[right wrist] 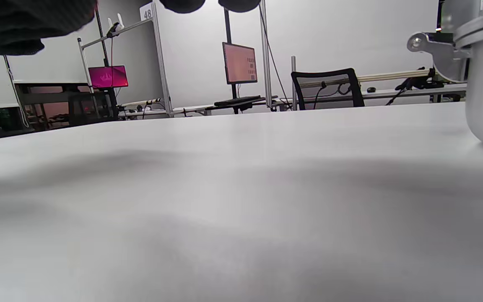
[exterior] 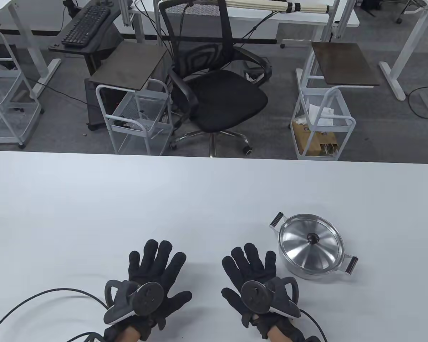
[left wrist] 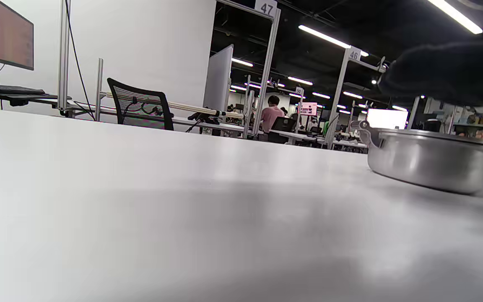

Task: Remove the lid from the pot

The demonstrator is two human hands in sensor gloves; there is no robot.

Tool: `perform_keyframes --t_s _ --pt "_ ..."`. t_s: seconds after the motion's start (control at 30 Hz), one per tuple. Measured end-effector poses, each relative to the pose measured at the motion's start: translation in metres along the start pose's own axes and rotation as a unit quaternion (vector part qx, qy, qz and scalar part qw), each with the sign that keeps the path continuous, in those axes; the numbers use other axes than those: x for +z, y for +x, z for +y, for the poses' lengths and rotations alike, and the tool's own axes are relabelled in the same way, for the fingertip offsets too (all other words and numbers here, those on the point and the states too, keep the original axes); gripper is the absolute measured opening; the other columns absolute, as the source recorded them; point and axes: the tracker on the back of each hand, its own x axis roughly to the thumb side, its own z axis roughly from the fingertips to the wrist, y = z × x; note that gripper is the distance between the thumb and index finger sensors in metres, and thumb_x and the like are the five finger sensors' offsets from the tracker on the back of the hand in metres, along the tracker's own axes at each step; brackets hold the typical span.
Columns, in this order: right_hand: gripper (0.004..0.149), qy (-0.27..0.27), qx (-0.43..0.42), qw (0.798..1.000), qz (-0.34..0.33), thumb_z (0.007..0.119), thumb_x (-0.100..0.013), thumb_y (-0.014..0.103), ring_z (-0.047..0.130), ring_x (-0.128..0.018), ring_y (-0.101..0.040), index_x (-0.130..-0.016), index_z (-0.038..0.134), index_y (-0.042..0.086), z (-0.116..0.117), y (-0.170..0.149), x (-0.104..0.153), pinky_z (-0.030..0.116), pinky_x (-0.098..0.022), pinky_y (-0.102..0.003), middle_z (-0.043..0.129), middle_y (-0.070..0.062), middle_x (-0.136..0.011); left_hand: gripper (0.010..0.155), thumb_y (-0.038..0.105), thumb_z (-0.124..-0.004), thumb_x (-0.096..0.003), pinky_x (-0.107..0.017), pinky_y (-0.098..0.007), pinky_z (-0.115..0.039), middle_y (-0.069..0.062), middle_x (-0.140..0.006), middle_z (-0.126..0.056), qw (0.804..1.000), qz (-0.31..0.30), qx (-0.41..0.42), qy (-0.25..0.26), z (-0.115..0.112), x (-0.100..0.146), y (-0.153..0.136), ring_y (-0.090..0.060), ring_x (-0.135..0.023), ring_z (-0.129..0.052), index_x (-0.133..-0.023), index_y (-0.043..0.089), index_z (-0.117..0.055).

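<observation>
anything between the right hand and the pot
Nothing: in the table view only a narrow strip of bare table separates the right hand from the pot.

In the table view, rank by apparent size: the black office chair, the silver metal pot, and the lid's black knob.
1. Black office chair, though it stands farther away.
2. Silver metal pot.
3. Lid's black knob.

Pot (exterior: 312, 265): shallow, brushed steel, two side handles with black grips, upright on the tabletop (exterior: 199, 199) (lower right of frame). Lid (exterior: 311, 243): domed steel, black knob (exterior: 312, 238), seated closed on pot.
</observation>
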Motion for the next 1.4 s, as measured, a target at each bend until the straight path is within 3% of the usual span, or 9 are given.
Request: perform_keyframes --t_s 0.53,0.67,0.8,0.9,1.1,1.27,1.4 --pt "0.072 -0.014 -0.041 0.999 0.004 0.061 -0.052 0.059 0.011 -0.111 -0.044 -0.111 0.031 0.029 -0.001 -0.001 0.004 0.012 -0.070 -0.076 0.022 -0.006 -0.121 0.087 0.089 -0.057 -0.0415 -0.077 -0.066 -0.021 0.005 -0.128 -0.019 1.000 0.006 0.017 0.021 0.001 0.003 -0.002 -0.033 -0.118 -0.015 -0.112 0.051 -0.023" --pt "0.071 -0.037 -0.049 0.998 -0.004 0.061 -0.052 0.059 0.012 -0.111 -0.044 -0.111 0.032 0.029 -0.013 0.003 0.009 0.013 -0.070 -0.076 0.022 -0.006 -0.121 0.087 0.089 -0.057 -0.0417 -0.077 -0.066 -0.022 0.005 -0.128 -0.019 0.999 0.008 0.022 0.022 0.001 0.002 -0.002 -0.033 -0.118 -0.015 -0.112 0.051 -0.023" --pt "0.071 -0.088 -0.049 0.995 -0.003 0.061 -0.052 0.058 0.013 -0.111 -0.045 -0.111 0.033 0.029 -0.040 -0.001 0.015 0.015 -0.070 -0.077 0.024 -0.006 -0.121 0.087 0.089 -0.057 -0.0417 -0.077 -0.066 -0.022 0.005 -0.127 -0.019 0.999 0.015 0.023 0.019 0.001 0.002 -0.006 -0.033 -0.118 -0.015 -0.112 0.051 -0.023" --pt "0.070 -0.129 -0.048 0.990 0.022 0.061 -0.053 0.058 0.015 -0.112 -0.045 -0.111 0.035 0.030 -0.065 -0.018 0.021 0.017 -0.071 -0.077 0.024 -0.006 -0.121 0.087 0.088 -0.057 -0.0420 -0.077 -0.066 -0.022 0.004 -0.127 -0.019 0.999 0.024 0.032 0.020 0.001 0.003 -0.008 -0.033 -0.118 -0.015 -0.112 0.051 -0.023" --pt "0.069 -0.177 -0.031 0.973 0.143 0.061 -0.053 0.058 0.019 -0.112 -0.047 -0.111 0.036 0.030 -0.098 -0.088 0.036 0.020 -0.071 -0.078 0.028 -0.007 -0.122 0.086 0.088 -0.058 -0.0425 -0.077 -0.066 -0.022 0.004 -0.127 -0.018 0.999 0.028 0.035 0.018 0.002 0.003 -0.010 -0.033 -0.118 -0.015 -0.112 0.051 -0.023" --pt "0.068 -0.177 -0.060 0.945 0.269 0.061 -0.053 0.057 0.026 -0.111 -0.048 -0.111 0.040 0.028 -0.088 -0.155 0.055 0.025 -0.072 -0.077 0.033 -0.008 -0.121 0.086 0.088 -0.058 -0.0426 -0.077 -0.066 -0.022 0.004 -0.127 -0.019 0.999 0.032 0.040 0.014 0.003 0.003 -0.011 -0.033 -0.118 -0.015 -0.112 0.051 -0.023" --pt "0.066 -0.180 -0.115 0.915 0.343 0.062 -0.054 0.056 0.030 -0.110 -0.049 -0.110 0.044 0.027 -0.070 -0.190 0.071 0.029 -0.071 -0.077 0.036 -0.009 -0.120 0.086 0.087 -0.058 -0.0428 -0.077 -0.067 -0.023 0.004 -0.127 -0.019 0.999 0.034 0.040 0.011 0.002 0.003 -0.011 -0.033 -0.118 -0.015 -0.112 0.051 -0.023"
